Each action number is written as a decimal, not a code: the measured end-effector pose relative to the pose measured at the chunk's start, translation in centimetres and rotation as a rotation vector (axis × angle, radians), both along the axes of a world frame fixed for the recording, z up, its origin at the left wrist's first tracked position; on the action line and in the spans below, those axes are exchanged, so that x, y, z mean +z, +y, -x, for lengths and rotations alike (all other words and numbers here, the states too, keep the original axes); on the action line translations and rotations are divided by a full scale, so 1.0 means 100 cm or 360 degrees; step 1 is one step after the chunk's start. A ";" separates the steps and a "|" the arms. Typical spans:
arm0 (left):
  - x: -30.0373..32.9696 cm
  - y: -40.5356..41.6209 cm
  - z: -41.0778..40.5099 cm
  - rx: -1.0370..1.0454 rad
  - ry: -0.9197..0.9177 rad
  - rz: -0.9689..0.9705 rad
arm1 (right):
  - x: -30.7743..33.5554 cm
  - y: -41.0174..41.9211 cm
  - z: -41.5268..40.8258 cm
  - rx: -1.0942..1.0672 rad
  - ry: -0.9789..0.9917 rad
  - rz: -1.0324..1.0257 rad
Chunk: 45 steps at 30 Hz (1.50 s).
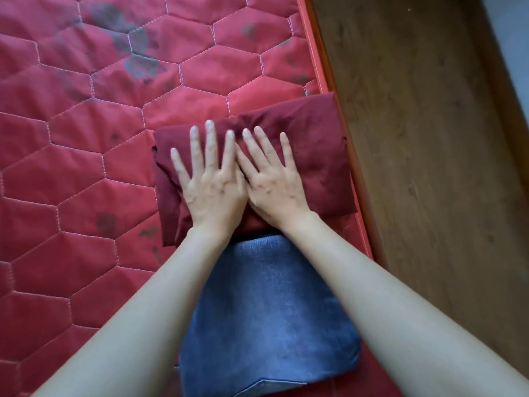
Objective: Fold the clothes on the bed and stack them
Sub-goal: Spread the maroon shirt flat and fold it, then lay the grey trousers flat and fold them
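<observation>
Two bare hands press flat on a folded dark red garment (300, 150) lying on a quilted red mattress (86, 138), close to the bed's right-hand edge. The left hand (210, 181) and the right hand (272, 181) lie side by side, nearly touching at the forefingers, fingers straight and spread, palms down; neither hand grips or pinches any cloth. The garment extends a little past the left hand's little finger and farther out past the right hand, where its far corner reaches the mattress piping (323, 70). Just behind the wrists, between the two forearms, lies a folded blue denim piece (269, 325), its far edge tucked under or butted against the red garment's near edge; which of the two cannot be told. Beyond the right hand, past the mattress edge, runs a wooden bed frame (415, 138). The step in hand appears to be smoothing or pressing down the fold of the red garment, with the folding itself seemingly done. The next move would likely call for sliding the fingers under the red bundle from both sides, lifting it without letting the layers slip apart, and setting it squarely on the denim piece, or the reverse. The loose flap under the left palm looks the likeliest to come undone.
</observation>
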State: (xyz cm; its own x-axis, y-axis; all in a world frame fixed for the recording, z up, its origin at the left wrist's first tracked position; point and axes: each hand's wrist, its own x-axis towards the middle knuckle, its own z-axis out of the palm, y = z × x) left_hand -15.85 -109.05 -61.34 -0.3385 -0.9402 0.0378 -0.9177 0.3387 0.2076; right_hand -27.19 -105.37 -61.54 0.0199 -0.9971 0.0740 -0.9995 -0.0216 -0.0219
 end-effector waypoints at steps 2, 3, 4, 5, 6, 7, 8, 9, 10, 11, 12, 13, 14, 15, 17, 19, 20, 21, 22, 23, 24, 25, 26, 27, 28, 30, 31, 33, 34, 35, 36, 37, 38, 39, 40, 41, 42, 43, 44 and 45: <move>-0.016 -0.004 -0.014 0.0210 -0.0016 -0.0134 | -0.007 -0.001 0.022 -0.0080 0.0016 0.0031; -0.021 -0.005 -0.020 0.0293 0.0019 -0.0161 | -0.009 0.000 0.035 -0.0177 0.0033 0.0062; -0.024 -0.005 -0.024 0.0355 0.0064 -0.0180 | -0.011 0.002 0.048 -0.0308 0.0061 0.0062; -0.025 -0.006 -0.025 0.0396 0.0105 -0.0195 | -0.012 0.007 0.060 -0.0468 0.0065 0.0026; -0.025 -0.006 -0.025 0.0420 0.0134 -0.0207 | -0.013 0.012 0.071 -0.0637 0.0000 -0.0031; -0.025 -0.006 -0.024 0.0434 0.0150 -0.0221 | -0.014 0.016 0.080 -0.0787 -0.0155 -0.0094; -0.024 -0.005 -0.023 0.0442 0.0158 -0.0241 | -0.013 0.018 0.087 -0.0899 -0.0381 -0.0163; -0.022 -0.004 -0.022 0.0444 0.0163 -0.0268 | -0.012 0.019 0.093 -0.0960 -0.0606 -0.0229; -0.020 -0.004 -0.023 0.0438 0.0167 -0.0301 | -0.010 0.019 0.096 -0.0979 -0.0755 -0.0283; -0.017 -0.005 -0.023 0.0422 0.0172 -0.0335 | -0.006 0.018 0.098 -0.0988 -0.0824 -0.0329; -0.013 -0.006 -0.025 0.0397 0.0181 -0.0363 | 0.000 0.017 0.098 -0.1001 -0.0839 -0.0356; -0.009 -0.007 -0.029 0.0365 0.0198 -0.0375 | 0.007 0.017 0.097 -0.1023 -0.0821 -0.0350; -0.003 -0.007 -0.034 0.0325 0.0221 -0.0360 | 0.016 0.017 0.094 -0.1048 -0.0786 -0.0295; 0.004 -0.005 -0.040 0.0279 0.0247 -0.0313 | 0.026 0.019 0.089 -0.1057 -0.0735 -0.0187; 0.019 0.003 -0.058 0.0186 0.0293 -0.0169 | 0.047 0.025 0.070 -0.0993 -0.0648 0.0073; 0.033 0.020 -0.081 0.0096 0.0297 -0.0038 | 0.066 0.038 0.037 -0.0835 -0.0658 0.0214; 0.037 0.031 -0.094 0.0056 0.0279 0.0005 | 0.072 0.048 0.016 -0.0746 -0.0675 0.0233; 0.041 0.043 -0.108 0.0025 0.0246 0.0027 | 0.075 0.059 -0.006 -0.0655 -0.0677 0.0237; 0.045 0.057 -0.123 0.0005 0.0205 0.0031 | 0.077 0.071 -0.029 -0.0568 -0.0661 0.0233; 0.047 0.072 -0.140 -0.0002 0.0164 0.0021 | 0.076 0.085 -0.052 -0.0494 -0.0637 0.0217; 0.048 0.087 -0.158 0.0006 0.0128 -0.0002 | 0.075 0.100 -0.074 -0.0436 -0.0617 0.0182; 0.049 0.104 -0.177 0.0029 0.0097 -0.0035 | 0.073 0.115 -0.097 -0.0389 -0.0602 0.0127; 0.050 0.120 -0.197 0.0054 0.0069 -0.0071 | 0.071 0.129 -0.118 -0.0348 -0.0583 0.0067; 0.050 0.136 -0.219 0.0074 0.0042 -0.0106 | 0.069 0.143 -0.138 -0.0314 -0.0566 0.0015; 0.050 0.151 -0.240 0.0091 0.0014 -0.0136 | 0.067 0.156 -0.158 -0.0285 -0.0554 -0.0031; 0.050 0.178 -0.285 0.0111 -0.0047 -0.0185 | 0.064 0.179 -0.198 -0.0236 -0.0549 -0.0125; 0.051 0.190 -0.308 0.0122 -0.0068 -0.0210 | 0.064 0.189 -0.218 -0.0219 -0.0543 -0.0173; 0.053 0.211 -0.353 0.0160 -0.0087 -0.0252 | 0.064 0.205 -0.259 -0.0195 -0.0534 -0.0268; 0.054 0.219 -0.376 0.0180 -0.0089 -0.0257 | 0.065 0.211 -0.279 -0.0180 -0.0531 -0.0310; 0.056 0.226 -0.398 0.0199 -0.0087 -0.0253 | 0.066 0.216 -0.300 -0.0161 -0.0527 -0.0345; 0.057 0.232 -0.421 0.0220 -0.0084 -0.0244 | 0.068 0.220 -0.321 -0.0141 -0.0518 -0.0372; 0.058 0.237 -0.444 0.0247 -0.0080 -0.0233 | 0.069 0.223 -0.343 -0.0121 -0.0509 -0.0394; 0.059 0.242 -0.467 0.0282 -0.0076 -0.0221 | 0.071 0.225 -0.365 -0.0101 -0.0501 -0.0412; 0.061 0.247 -0.490 0.0321 -0.0072 -0.0206 | 0.073 0.227 -0.387 -0.0082 -0.0494 -0.0427; 0.062 0.252 -0.514 0.0364 -0.0068 -0.0192 | 0.075 0.228 -0.410 -0.0063 -0.0484 -0.0437; 0.064 0.256 -0.537 0.0411 -0.0062 -0.0182 | 0.078 0.229 -0.433 -0.0037 -0.0469 -0.0441; 0.066 0.260 -0.559 0.0458 -0.0057 -0.0177 | 0.081 0.228 -0.456 -0.0004 -0.0452 -0.0437; 0.069 0.263 -0.582 0.0503 -0.0052 -0.0176 | 0.084 0.226 -0.479 0.0035 -0.0437 -0.0432; 0.072 0.265 -0.603 0.0553 -0.0044 -0.0183 | 0.088 0.224 -0.502 0.0080 -0.0421 -0.0427; 0.077 0.267 -0.624 0.0611 -0.0034 -0.0194 | 0.091 0.220 -0.525 0.0129 -0.0405 -0.0421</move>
